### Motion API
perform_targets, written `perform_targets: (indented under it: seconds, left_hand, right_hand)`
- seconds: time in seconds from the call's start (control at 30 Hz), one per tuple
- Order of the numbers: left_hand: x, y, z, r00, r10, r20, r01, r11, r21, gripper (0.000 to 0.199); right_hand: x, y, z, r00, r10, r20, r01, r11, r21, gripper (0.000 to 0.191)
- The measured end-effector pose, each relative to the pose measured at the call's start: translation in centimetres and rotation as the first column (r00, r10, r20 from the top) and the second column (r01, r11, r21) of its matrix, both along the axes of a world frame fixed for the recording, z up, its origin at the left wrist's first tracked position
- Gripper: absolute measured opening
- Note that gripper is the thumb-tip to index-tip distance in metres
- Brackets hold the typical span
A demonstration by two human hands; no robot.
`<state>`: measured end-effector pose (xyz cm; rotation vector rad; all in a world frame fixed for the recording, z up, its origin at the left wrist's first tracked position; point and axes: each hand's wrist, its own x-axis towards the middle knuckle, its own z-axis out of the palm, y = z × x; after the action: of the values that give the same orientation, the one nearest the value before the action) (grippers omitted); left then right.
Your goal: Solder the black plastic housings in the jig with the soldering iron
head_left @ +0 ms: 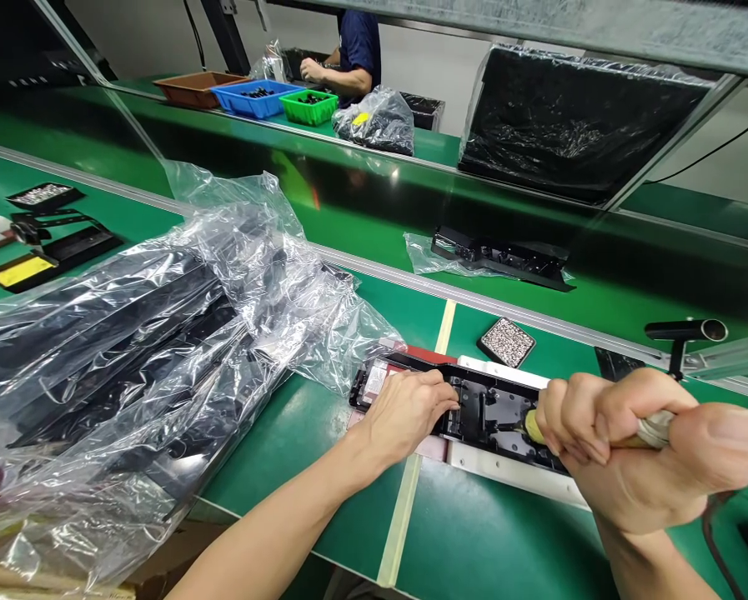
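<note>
A long black plastic part lies in a white and red fixture on the green bench, its inner side with metal plates facing up. My left hand rests over its left half, the fingers closed and pressed onto a black piece inside. In a fist, my right hand grips a tool with a tape-wrapped handle. Its yellow end points down to the part's right half; the fist hides most of the tool, and whether the end touches cannot be told.
Plastic-wrapped black panels cover the left side. A small box of tiny silvery pieces stands behind the fixture, with a black tube on a stand at right. Across the partition are bins and a person's arm.
</note>
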<state>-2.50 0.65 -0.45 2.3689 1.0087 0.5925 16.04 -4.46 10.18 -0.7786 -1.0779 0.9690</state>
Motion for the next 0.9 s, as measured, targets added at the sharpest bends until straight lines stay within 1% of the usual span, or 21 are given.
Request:
perform_targets:
  seconds: [0.27,0.37,0.57,0.83,0.9]
  left_hand:
    - [-0.2,0.1,0.0,1.000,-0.015,0.021,0.015,1.000,-0.016,0.018]
    - [-0.2,0.1,0.0,1.000,-0.019,0.019,0.019,1.000,-0.012,0.019]
    - [-0.1,0.1,0.2,1.000,-0.014,-0.001,0.014,1.000,-0.018,0.018]
    - [-0.2,0.0,0.4,1.000,-0.018,0.009,0.018,0.999,-0.048,0.018]
    - [-0.2,0.0,0.4,1.000,-0.016,0.016,0.016,0.998,-0.053,0.018]
  right_hand:
    - [0.1,0.1,-0.2,0.999,0.025,-0.036,-0.025,1.000,-0.006,0.048]
    - [0.4,0.0,-0.1,0.999,0.048,-0.021,-0.049,0.998,-0.032,0.047]
    - [1.0,0.2,0.2,0.995,0.099,-0.029,-0.100,0.994,-0.054,0.046]
    - [1.7,0.2,0.9,0.983,0.181,0.005,-0.180,0.980,-0.084,0.043]
    - [1.6,0.3,1.1,0.984,0.178,0.014,-0.176,0.981,-0.084,0.043]
